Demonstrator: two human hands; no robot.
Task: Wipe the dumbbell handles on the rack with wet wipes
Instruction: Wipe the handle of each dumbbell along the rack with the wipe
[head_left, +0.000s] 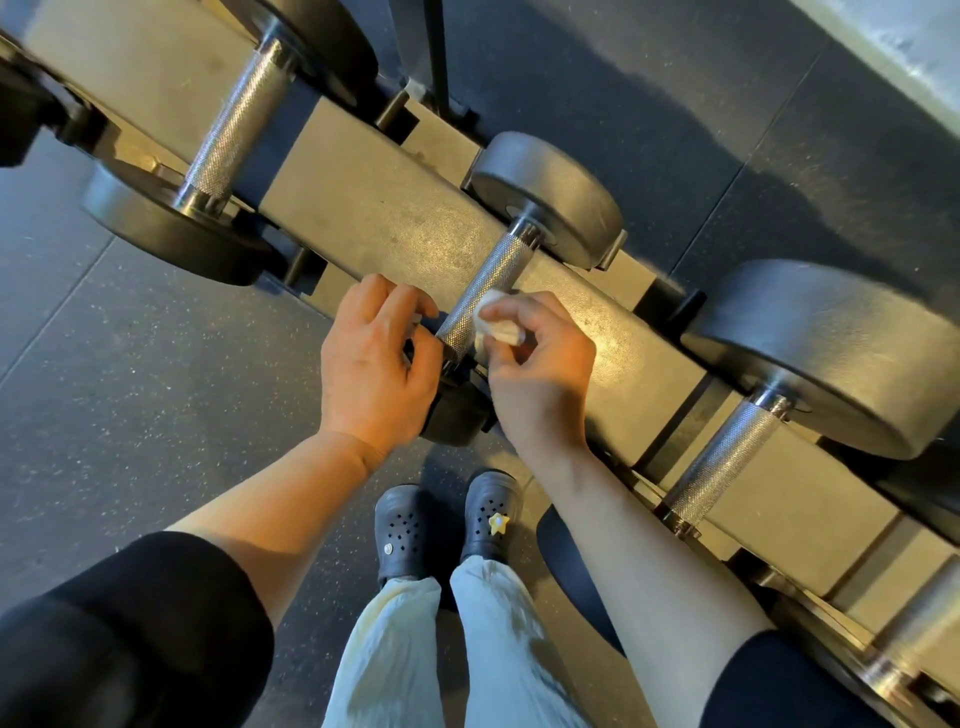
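Wiping a knurled dumbbell handle on the rack

Black clogs stand below; the left hand curls over the near weight head, while the right hand pinches a crumpled white wet wipe against the steel handle resting across the rack.

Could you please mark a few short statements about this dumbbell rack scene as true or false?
1. The right hand pinches a crumpled white wet wipe against the knurled silver handle of the middle dumbbell. True.
2. The left hand holds a spray bottle. False: no bottle shows; its grip is at the near end of that dumbbell, and what it holds is hidden.
3. Three knurled handles show fully on the tan metal rack. True.
4. The person stands barefoot. False: they wear dark perforated clogs.
5. The wipe lies on the floor. False: it is held at the handle.
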